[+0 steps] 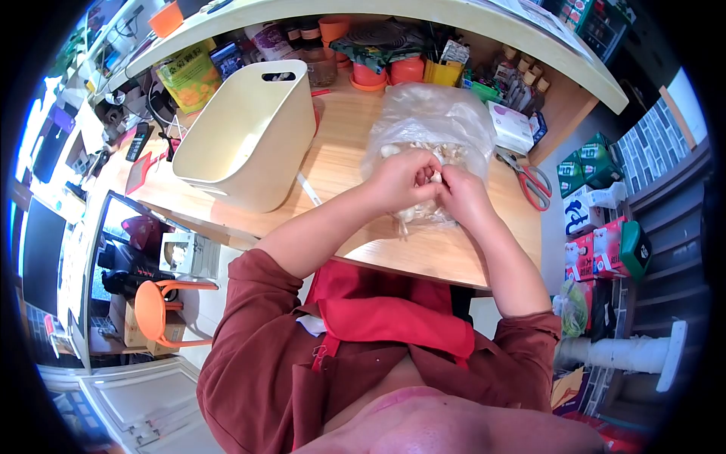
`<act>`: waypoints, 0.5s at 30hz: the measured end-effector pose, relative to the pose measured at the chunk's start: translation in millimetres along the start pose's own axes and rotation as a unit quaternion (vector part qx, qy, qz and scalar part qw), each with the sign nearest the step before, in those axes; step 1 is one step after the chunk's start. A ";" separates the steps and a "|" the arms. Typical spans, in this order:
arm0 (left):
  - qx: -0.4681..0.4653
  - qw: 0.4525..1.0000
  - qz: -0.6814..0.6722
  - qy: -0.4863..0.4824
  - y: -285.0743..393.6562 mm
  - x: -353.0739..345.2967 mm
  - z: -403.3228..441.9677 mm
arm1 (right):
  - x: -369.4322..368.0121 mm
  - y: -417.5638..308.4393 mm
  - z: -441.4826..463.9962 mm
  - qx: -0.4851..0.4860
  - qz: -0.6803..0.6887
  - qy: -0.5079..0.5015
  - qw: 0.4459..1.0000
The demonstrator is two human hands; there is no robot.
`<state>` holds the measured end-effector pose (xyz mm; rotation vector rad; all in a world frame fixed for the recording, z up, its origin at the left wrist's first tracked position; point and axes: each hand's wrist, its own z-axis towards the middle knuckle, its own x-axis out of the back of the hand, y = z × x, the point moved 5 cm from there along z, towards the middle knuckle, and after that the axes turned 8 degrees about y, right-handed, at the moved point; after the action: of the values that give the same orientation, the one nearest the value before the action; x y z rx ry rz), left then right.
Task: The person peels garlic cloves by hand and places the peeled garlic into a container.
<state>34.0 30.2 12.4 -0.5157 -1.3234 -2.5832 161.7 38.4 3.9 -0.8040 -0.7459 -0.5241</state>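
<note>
1. Plastic bag, see-through and crumpled [435, 113], on the light wood-grain table [338, 125]; near part hidden under both hands.
2. Off-white small pieces [452, 156] heaped at the bag, partly covered by hands; whether inside or on top, can't tell. Too jumbled to count.
3. One small off-white piece [436, 177] between the fingertips, mostly hidden; shape unclear.
4. One tall cream plastic bin [276, 170], left of the bag, well apart. One oval handle slot visible; small pale patch inside, too faint to name.
5. One pair of scissors with red-and-grey handles [527, 173], right of the bag.
6. One thin white strip [308, 189], beside the bin.
7. Two hands, side by side over the bag's near end. Left hand [406, 181]: fingers curled in, pinched on the single piece. Right hand [463, 195]: thumb and fingers bent, pinched on that same piece; fingertips partly hidden.
8. Both forearms bare, angled inward; brown-red sleeves [261, 291] bunched near elbows.
</note>
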 end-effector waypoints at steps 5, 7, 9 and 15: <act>0.019 1.000 0.015 0.009 -0.5 1.5 0.1 | -0.4 2.8 -0.4 -0.016 0.019 0.022 0.999; 0.026 0.999 0.016 0.024 -2.2 1.4 -0.1 | -2.5 8.3 0.4 -0.057 0.063 0.022 0.996; 0.023 0.999 0.022 0.036 -8.1 1.2 1.7 | -3.5 11.6 -0.6 -0.076 0.088 0.028 0.993; 0.078 0.996 0.010 0.045 -6.3 2.6 0.8 | 3.0 10.5 -0.4 -0.124 0.108 0.012 0.986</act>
<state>29.7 34.5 9.2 -0.3792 -1.4664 -2.4305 170.8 43.9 1.2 -1.0947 -0.5679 -0.4360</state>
